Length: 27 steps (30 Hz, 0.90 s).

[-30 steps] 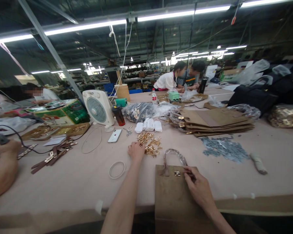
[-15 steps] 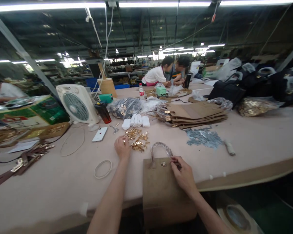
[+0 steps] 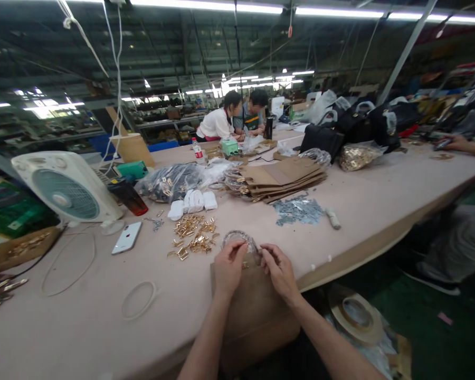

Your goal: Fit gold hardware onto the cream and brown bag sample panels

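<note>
A brown bag (image 3: 257,311) hangs over the table's near edge, its plastic-wrapped handle (image 3: 237,236) lying on the table. My left hand (image 3: 228,266) and my right hand (image 3: 277,269) are both at the bag's top edge, fingers pinched around its small gold clasp, which is mostly hidden between them. What the left fingers hold is too small to make out. A scatter of small gold metal fittings (image 3: 192,235) lies just beyond my left hand.
On the pink table (image 3: 83,322): a white fan (image 3: 65,189), white phone (image 3: 127,237), white ring (image 3: 139,300), dark cup (image 3: 127,195), stacked brown bags (image 3: 283,177), grey metal pieces (image 3: 298,210), black bags (image 3: 352,129). Two people (image 3: 237,119) sit far back. A tape roll (image 3: 354,314) lies below right.
My left hand has left the gold fittings and come back to the bag's clasp beside my right hand. The view has swung to the right.
</note>
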Available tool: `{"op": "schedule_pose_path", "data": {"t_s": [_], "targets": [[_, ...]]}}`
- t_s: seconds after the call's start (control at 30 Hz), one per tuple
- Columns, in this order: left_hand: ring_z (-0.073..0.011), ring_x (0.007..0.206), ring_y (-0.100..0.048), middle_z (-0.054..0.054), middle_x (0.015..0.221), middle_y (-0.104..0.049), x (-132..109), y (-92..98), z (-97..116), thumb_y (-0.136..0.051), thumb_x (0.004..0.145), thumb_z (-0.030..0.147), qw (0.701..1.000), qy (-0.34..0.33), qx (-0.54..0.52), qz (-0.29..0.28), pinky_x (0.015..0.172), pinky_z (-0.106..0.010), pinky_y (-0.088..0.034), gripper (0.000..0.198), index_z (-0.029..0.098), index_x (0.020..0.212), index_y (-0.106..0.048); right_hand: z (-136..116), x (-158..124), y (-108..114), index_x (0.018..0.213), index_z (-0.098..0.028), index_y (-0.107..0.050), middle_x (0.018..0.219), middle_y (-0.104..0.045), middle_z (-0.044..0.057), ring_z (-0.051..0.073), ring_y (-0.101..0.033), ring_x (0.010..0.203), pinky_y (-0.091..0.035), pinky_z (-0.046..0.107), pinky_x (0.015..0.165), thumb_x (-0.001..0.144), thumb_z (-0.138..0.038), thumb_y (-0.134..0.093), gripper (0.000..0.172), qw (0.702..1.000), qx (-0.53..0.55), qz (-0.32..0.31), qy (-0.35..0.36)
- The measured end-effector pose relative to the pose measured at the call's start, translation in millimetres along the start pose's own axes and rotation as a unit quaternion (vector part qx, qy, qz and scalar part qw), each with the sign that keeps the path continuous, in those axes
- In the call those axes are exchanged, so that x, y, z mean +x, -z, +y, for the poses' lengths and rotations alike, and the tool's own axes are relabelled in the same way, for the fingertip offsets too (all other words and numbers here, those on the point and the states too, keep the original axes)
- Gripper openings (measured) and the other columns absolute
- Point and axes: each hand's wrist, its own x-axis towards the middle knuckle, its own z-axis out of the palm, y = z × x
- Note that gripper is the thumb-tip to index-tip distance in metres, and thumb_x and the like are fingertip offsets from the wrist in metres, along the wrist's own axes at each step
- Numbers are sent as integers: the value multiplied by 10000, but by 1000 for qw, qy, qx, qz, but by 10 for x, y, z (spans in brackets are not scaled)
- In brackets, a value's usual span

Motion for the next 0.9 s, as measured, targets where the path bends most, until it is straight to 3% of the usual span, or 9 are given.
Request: {"op": "schedule_pose_path", "data": {"t_s": [0.07,0.17,0.3,0.57,0.8,0.9], "targets": [[-216,941,-758,-61,1028,-793,-117,-211,64,-651,956,350,999,-11,2,-42,881,-369,-633,194,226,1055,-761,-10,-6,20,1136,-198,-687,780,-667,19,150,-573,622,-499,260,580,956,-531,-629,383,1000,22,5,5],[-217,997,-748,-58,1076,-788,-194,-317,81,-621,975,292,995,-62,28,-74,928,-389,-622,186,245,1084,-763,-9,0,43,1085,-214,-708,807,-684,29,176,-603,685,-523,274,611,922,-528,-681,354,999,37,17,6],[-210,1033,-738,-59,1107,-782,-218,-269,52,-606,984,252,990,-100,36,-95,966,-380,-606,193,245,1106,-756,33,26,65,1034,-221,-715,808,-690,25,168,-591,668,-514,271,601,902,-512,-713,320,999,41,19,-5],[-208,1071,-733,-118,1321,-703,-255,-271,23,-614,987,306,994,-37,-18,-103,1011,-392,-591,425,216,1400,-564,122,45,144,1004,-202,-728,717,-650,2,123,-555,609,-452,227,543,891,-534,-730,351,992,124,26,-29],[-226,1221,-671,-75,1311,-718,-210,-258,34,-589,1000,264,982,-87,29,-165,1104,-425,-527,330,249,1321,-664,173,59,169,952,-190,-745,644,-623,-7,103,-501,512,-397,221,470,898,-564,-712,379,989,140,-6,-40],[-218,1144,-701,-69,1289,-727,-206,-248,53,-638,964,245,984,-69,23,-164,1053,-402,-557,341,253,1303,-675,199,63,173,949,-192,-745,640,-619,-11,95,-490,500,-390,217,463,895,-559,-718,372,989,142,-8,-39]]}}
